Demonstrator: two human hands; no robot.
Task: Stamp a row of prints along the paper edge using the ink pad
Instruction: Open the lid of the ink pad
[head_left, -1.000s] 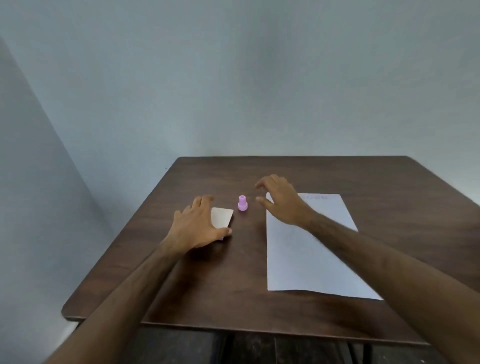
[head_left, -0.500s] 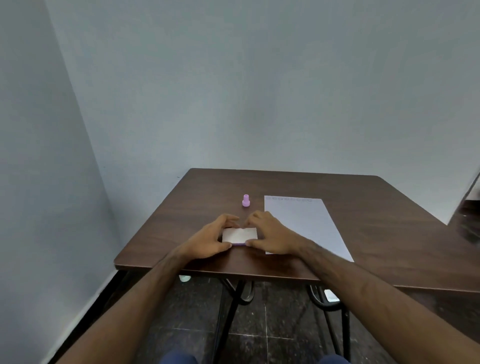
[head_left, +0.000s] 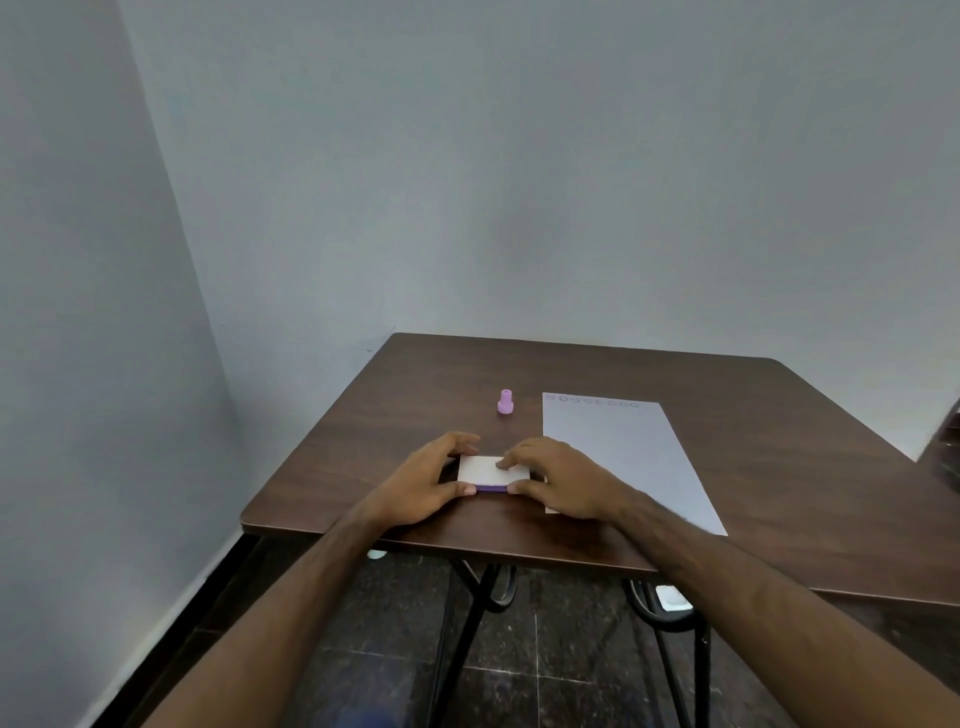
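Observation:
A small ink pad case, white on top with a purple base, lies closed near the table's front edge. My left hand grips its left side with thumb and fingers. My right hand grips its right side, fingertips pressing on the white lid. A small pink stamp stands upright on the table behind the pad, untouched. The white paper lies to the right, with a row of faint round prints along its far edge.
The dark wooden table stands in a corner between two pale walls. Its front edge is just below my hands. Black metal legs and a dark tiled floor show beneath.
One second ago my right hand hovered near the stamp while my left hand rested on the pad. Both hands now hold the pad close to the front edge. The view has pulled back.

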